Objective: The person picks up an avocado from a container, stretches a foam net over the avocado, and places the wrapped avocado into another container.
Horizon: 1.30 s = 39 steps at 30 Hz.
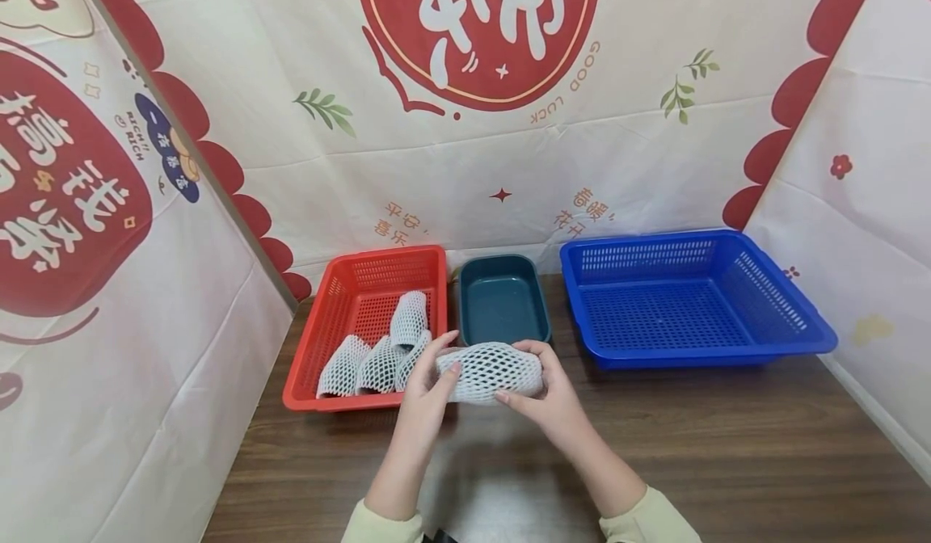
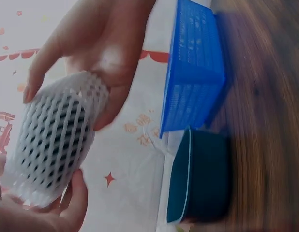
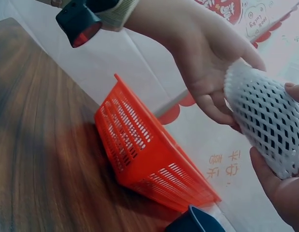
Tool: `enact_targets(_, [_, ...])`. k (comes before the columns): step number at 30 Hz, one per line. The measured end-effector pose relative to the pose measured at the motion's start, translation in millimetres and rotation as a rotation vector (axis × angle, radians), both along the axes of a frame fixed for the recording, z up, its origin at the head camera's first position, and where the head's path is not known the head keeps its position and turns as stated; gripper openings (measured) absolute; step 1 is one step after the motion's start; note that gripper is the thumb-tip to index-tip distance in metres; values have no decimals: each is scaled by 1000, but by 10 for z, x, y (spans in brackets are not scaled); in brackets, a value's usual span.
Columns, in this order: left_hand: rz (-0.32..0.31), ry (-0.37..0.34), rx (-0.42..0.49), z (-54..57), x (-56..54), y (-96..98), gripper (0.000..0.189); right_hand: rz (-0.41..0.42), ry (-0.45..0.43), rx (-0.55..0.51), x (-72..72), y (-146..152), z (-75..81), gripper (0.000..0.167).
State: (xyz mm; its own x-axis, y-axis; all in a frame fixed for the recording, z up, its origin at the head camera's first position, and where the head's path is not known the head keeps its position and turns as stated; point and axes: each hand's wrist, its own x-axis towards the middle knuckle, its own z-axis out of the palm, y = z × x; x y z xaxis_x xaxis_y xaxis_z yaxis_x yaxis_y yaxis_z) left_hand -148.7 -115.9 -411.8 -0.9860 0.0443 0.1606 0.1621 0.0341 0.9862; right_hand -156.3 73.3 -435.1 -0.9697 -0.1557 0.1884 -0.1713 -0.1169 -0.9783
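Between both hands, above the table, a white foam net sleeve (image 1: 489, 372) lies sideways. Through its mesh a dark object shows in the left wrist view; what kind it is I cannot tell. My left hand (image 1: 427, 385) grips one end, thumb in front and fingers behind. At the other end my right hand (image 1: 550, 393) holds the sleeve between thumb and fingers. To the left, a red basket (image 1: 309, 337) contains several similar foam net sleeves (image 1: 378, 365) with dark bottoms. Behind the hands stands a dark green tray (image 1: 502, 300), with nothing visible in it.
A blue basket (image 1: 655, 317) stands at the right rear, with no contents visible. Printed cloth walls (image 1: 509, 163) enclose the back and both sides of the brown wooden table (image 1: 691, 462). The red basket's right edge stands close beside the green tray.
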Motion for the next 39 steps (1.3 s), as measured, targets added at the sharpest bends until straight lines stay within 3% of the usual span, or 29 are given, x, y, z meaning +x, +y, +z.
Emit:
enact_targets(4, [-54, 28, -167, 3, 28, -55, 33, 4, 22, 41, -34, 20, 1, 63])
enact_targets(10, [-46, 77, -312, 4, 10, -139, 33, 17, 30, 181, -127, 12, 8, 60])
enact_targets(14, [-83, 106, -415, 62, 23, -183, 50, 5, -18, 221, -181, -60, 77, 59])
enact_targets(16, [-89, 121, -508, 96, 28, -196, 59, -20, -35, 239, -207, -109, 118, 59])
enact_targets(21, [-39, 141, -803, 155, -10, -201, 85, -76, -49, 291, -259, -248, 201, 61])
enact_targets(24, [-15, 128, -889, 167, -53, -206, 96, -72, -63, 306, -263, -327, 251, 60])
enact_targets(31, [79, 123, -925, 153, -178, -292, 102, 15, -76, 249, -263, -462, 345, 56])
enact_targets(35, [110, 38, -792, 152, -265, -425, 94, 52, -30, 216, -273, -480, 349, 49])
enact_targets(39, [128, -61, -649, 178, -415, -643, 86, 67, 120, 367, -308, -486, 262, 36])
